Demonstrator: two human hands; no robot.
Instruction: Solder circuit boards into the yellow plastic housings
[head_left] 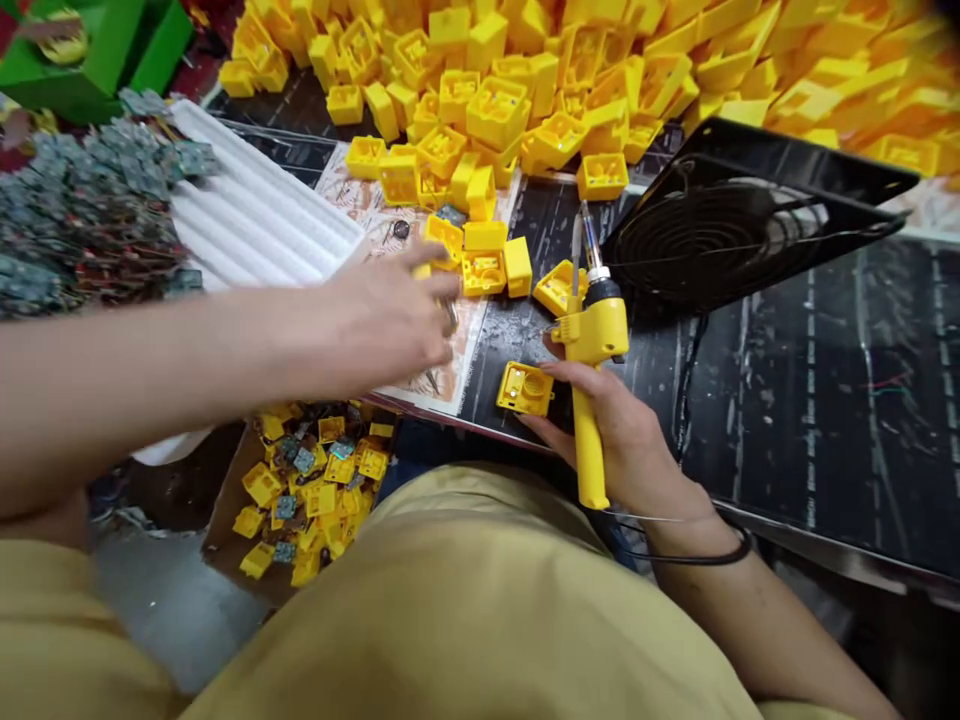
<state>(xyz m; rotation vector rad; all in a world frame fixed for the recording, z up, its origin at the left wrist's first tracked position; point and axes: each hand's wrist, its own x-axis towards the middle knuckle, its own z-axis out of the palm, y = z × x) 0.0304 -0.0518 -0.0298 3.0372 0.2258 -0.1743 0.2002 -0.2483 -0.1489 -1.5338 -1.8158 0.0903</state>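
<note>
My right hand [611,420] is wrapped round a yellow soldering gun [596,335], its metal tip pointing up and away from me. Fingertips of the same hand touch an open yellow case [525,388] at the table's front edge. My left hand [397,310], blurred by motion, reaches over the patterned sheet [465,345] beside several small yellow cases [484,270]. Its fingers are spread, and part of them is smeared over a yellow case. A small dark round part [401,229] lies on the sheet just beyond that hand.
Yellow cases [499,110] are heaped along the back. A black fan [720,220] stands right of the soldering gun. White foam strips [262,190] and wired green boards [97,190] lie left. Below the table edge, a cardboard box [225,535] holds yellow cases and boards.
</note>
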